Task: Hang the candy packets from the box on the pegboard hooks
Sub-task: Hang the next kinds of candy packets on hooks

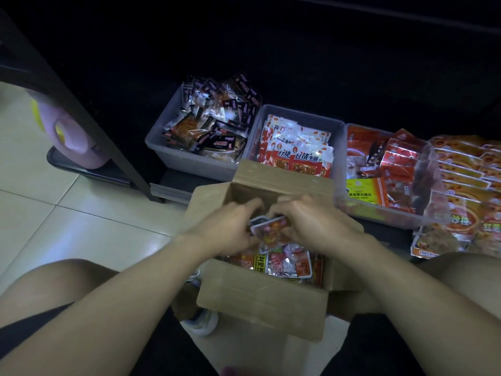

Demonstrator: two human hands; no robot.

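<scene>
The step in hand looks like gathering: both hands are down in the open cardboard box (pixel 260 302), close together, the left hand (pixel 230 226) and the right hand (pixel 303 221) pinching a small bunch of candy packets (pixel 268 230) between their fingertips, lifted a little above the loose heap left in the box; whether the bunch is one packet or several stacked I cannot tell, since the fingers cover most of it.

The pegboard hooks are nowhere in view (the far part of the scene is simply dark), so the next move, as I judge it, calls for squaring the bunch so the hang-holes line up, raising it clear of the box flaps, and turning toward wherever the hooks are; a firm pinch near the top edge would keep the slippery film from fanning out.

The packets themselves are small, flat and glossy, with red and orange print, silvery film and a pale rounded border; those remaining lie jumbled at the near side of the box, overlapping at all angles.

Beyond the box, on the far side, stand grey bins (pixel 195 161) of other snack packs; pale floor tiles (pixel 81 221) lie to the left.
</scene>
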